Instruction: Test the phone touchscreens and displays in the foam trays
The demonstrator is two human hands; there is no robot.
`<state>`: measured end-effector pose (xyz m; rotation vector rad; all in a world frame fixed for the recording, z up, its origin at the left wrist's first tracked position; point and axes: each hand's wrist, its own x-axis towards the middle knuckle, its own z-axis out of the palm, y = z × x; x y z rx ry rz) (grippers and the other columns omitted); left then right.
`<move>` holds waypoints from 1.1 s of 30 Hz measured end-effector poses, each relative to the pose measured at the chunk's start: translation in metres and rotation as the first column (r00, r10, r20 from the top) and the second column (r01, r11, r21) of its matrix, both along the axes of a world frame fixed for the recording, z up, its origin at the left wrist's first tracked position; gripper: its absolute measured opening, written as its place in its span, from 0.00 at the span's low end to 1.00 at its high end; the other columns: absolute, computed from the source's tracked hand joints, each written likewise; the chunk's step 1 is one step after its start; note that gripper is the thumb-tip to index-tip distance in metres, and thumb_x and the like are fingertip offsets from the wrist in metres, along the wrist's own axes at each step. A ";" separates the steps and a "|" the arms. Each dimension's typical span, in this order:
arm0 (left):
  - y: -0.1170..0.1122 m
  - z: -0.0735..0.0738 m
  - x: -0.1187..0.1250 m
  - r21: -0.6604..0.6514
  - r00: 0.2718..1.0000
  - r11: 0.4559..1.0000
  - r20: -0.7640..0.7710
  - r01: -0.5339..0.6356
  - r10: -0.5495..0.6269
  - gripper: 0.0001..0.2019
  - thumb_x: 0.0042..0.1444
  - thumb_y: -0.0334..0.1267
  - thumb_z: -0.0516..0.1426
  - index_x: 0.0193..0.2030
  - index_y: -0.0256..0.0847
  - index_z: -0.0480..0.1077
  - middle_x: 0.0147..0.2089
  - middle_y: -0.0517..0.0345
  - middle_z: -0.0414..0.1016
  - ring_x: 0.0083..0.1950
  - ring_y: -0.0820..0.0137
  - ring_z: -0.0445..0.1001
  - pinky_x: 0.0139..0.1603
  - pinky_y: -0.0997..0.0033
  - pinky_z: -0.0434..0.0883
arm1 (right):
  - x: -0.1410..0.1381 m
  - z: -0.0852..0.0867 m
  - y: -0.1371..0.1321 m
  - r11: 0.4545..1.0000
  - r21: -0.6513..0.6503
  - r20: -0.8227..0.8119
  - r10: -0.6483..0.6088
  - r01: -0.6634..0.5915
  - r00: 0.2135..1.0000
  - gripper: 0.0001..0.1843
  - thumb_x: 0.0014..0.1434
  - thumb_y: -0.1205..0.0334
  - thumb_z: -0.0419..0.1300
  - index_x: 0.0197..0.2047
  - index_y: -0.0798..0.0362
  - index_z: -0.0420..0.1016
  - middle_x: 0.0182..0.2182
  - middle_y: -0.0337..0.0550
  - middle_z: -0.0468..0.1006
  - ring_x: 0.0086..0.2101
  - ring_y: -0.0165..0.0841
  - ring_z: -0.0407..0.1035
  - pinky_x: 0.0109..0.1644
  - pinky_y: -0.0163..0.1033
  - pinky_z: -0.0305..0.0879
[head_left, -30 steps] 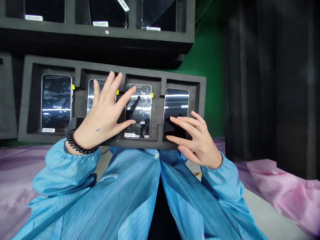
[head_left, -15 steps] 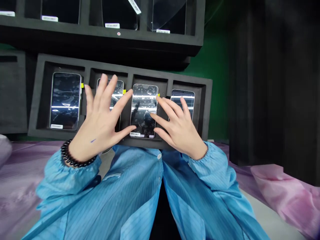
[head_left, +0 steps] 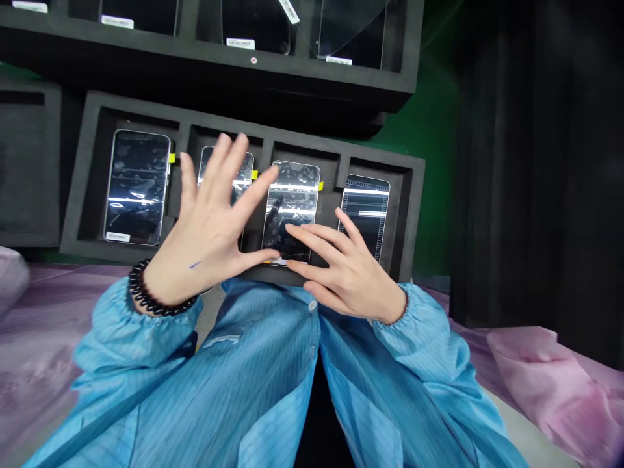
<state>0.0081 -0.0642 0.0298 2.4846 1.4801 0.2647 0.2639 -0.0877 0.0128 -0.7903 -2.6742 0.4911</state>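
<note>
A black foam tray (head_left: 307, 138) in front of me holds several smartphones, one per compartment. My left hand (head_left: 209, 227) is spread wide over the second phone (head_left: 207, 162), its thumb and index finger at the left side of the third phone (head_left: 292, 201). My right hand (head_left: 348, 266) has its fingers stretched over the lower right of that third phone, with nothing gripped. Yellow tabs stick out at the right edges of the first three phones. The first phone (head_left: 136, 188) lies uncovered at the left. Part of the fourth phone (head_left: 368, 208) shows beyond my right fingers.
A second, higher foam tray (head_left: 292, 68) at the back holds dark glass panels with white barcode labels (head_left: 240, 43). Another dark foam block (head_left: 29, 169) stands at the left. Green table surface (head_left: 433, 130) shows at the right, and pink cloth (head_left: 541, 370) lies beyond my right sleeve.
My right hand has slid down the third phone toward its lower edge, uncovering its yellow tab and more of the fourth phone. The left hand stays spread; the view has shifted slightly.
</note>
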 end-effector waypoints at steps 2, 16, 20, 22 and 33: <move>-0.003 0.003 -0.005 0.052 0.991 0.995 0.110 -0.085 0.079 0.38 0.66 0.55 0.55 0.78 0.51 0.45 0.82 0.55 0.29 0.82 0.45 0.31 0.78 0.28 0.34 | -0.004 0.000 0.001 1.000 -0.004 0.033 0.019 -0.019 0.999 0.17 0.72 0.56 0.52 0.54 0.52 0.78 0.72 0.53 0.63 0.68 0.43 0.60 0.76 0.68 0.41; -0.034 -0.025 -0.015 0.113 0.971 0.991 0.235 -0.078 0.050 0.23 0.70 0.38 0.47 0.69 0.57 0.64 0.80 0.67 0.46 0.81 0.51 0.44 0.80 0.30 0.42 | 0.018 0.001 -0.013 0.996 -0.008 0.001 -0.091 0.091 0.996 0.19 0.73 0.56 0.50 0.49 0.50 0.82 0.67 0.50 0.70 0.64 0.42 0.65 0.76 0.65 0.46; -0.034 -0.029 -0.012 0.123 0.962 0.991 0.272 -0.054 0.018 0.23 0.70 0.37 0.48 0.69 0.54 0.64 0.79 0.62 0.51 0.80 0.52 0.49 0.79 0.34 0.52 | 0.030 0.005 -0.012 0.983 -0.014 -0.098 -0.184 0.183 0.978 0.21 0.73 0.56 0.48 0.49 0.51 0.82 0.65 0.53 0.73 0.63 0.43 0.67 0.74 0.63 0.54; -0.032 -0.026 -0.012 0.109 0.956 0.993 0.292 -0.039 0.005 0.25 0.69 0.35 0.48 0.70 0.58 0.62 0.78 0.64 0.53 0.79 0.56 0.53 0.79 0.39 0.56 | 0.041 0.010 -0.011 0.969 -0.018 -0.151 -0.246 0.246 0.958 0.22 0.73 0.57 0.47 0.44 0.52 0.83 0.61 0.52 0.77 0.61 0.44 0.69 0.72 0.62 0.57; 0.045 0.000 -0.001 0.066 0.971 0.973 0.077 0.223 -0.228 0.21 0.72 0.48 0.47 0.67 0.50 0.66 0.81 0.61 0.43 0.81 0.51 0.42 0.80 0.33 0.40 | 0.077 0.003 0.035 0.769 0.161 -0.089 -0.613 0.619 0.785 0.18 0.73 0.59 0.50 0.46 0.51 0.83 0.60 0.51 0.76 0.61 0.46 0.69 0.68 0.60 0.62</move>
